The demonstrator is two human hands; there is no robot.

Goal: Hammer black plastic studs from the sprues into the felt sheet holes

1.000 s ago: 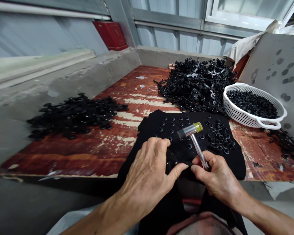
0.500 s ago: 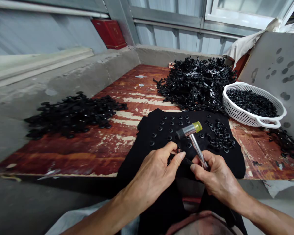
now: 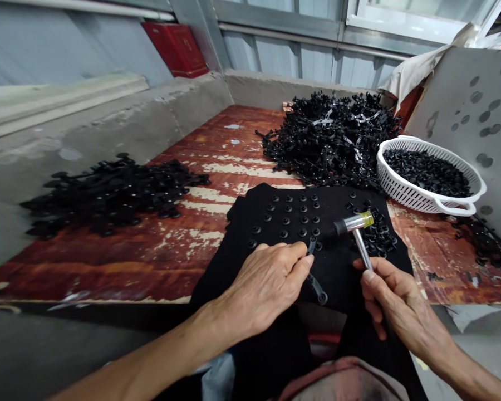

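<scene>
While the right hand [image 3: 396,306] closes around the steel handle of a small hammer [image 3: 360,236], its head with a yellow tip stands just above the thumb and forefinger, tilted over a black cloth [image 3: 338,203] spread across the bench [image 3: 108,267]. That head hangs over the cloth's right side, near a loose cluster of black snaps [image 3: 378,236]. The left hand [image 3: 263,287] rests low on the cloth, with its fingers [image 3: 292,257] curled close together and their tips at a thin black plastic strip [image 3: 316,288], which has a round snap at its lower end. Whether those fingers are actually pinching the strip or only touching it, I cannot tell. Rows of black studs [image 3: 294,220] stand in the cloth ahead of both hands, well spaced in a neat grid. Beyond the cloth, a large tangled heap of black plastic runners [image 3: 329,139] sits on the worn red-brown bench, and a second, lower heap [image 3: 108,197] lies well off to the left. To the right, a white plastic basket [image 3: 430,178] holds loose black snaps and sits against a grey board [image 3: 471,111] with dark round marks. More black pieces [image 3: 480,242] lie on the bench below the basket.
</scene>
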